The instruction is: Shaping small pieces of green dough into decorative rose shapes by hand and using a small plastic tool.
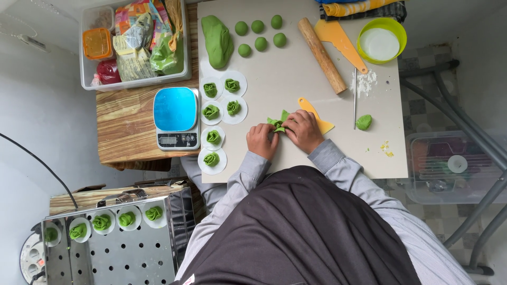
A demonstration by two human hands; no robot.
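— What are the hands doing?
— The left hand [261, 140] and right hand [303, 130] meet on a folded green dough piece [278, 123], each grip pinched together on it, against the pale surface [296, 79].
— What lies around them?
— A yellow scraper [317, 117] just beyond the right grip; shaped green dumplings on white paper rounds [222, 108] off to the left grip's side; a wooden rolling pin [321, 55] further ahead.

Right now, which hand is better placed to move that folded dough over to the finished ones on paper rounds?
Left, probably. Both the left hand and right hand pinch the green dough piece, but the finished pieces lie on the left hand's side, nearer it.
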